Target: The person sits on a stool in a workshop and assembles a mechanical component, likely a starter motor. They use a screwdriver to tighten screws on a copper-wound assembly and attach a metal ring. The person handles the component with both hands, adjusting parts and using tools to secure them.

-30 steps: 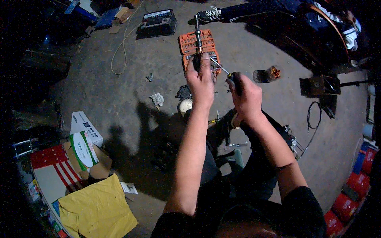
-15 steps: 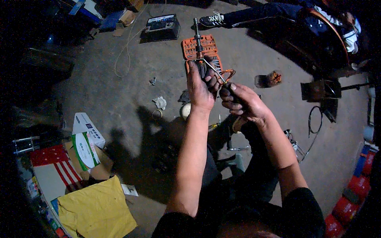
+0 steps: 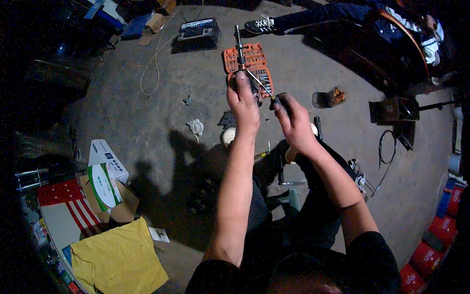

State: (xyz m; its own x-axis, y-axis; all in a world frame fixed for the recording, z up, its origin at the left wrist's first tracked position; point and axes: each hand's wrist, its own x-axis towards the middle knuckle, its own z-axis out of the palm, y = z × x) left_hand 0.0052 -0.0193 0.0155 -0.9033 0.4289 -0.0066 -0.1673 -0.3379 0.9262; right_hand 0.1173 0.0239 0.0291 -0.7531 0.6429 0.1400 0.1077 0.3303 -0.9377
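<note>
Near centre, left grip clasps a metal part; right grip, apparently a screwdriver.

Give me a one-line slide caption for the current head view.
Left hand gripping a metal rod, right hand holding a screwdriver angled toward it, an open orange case behind.

Our left hand grips a shaft-like metal part, thin end pointing away from us. In our right hand we have a screwdriver, tip up at the part by the left thumb; can't confirm contact. Beyond, we see an open orange socket case on the floor, a black battery to its left, and another person's striped shoe just past it. Lower left: yellow bag.
</note>
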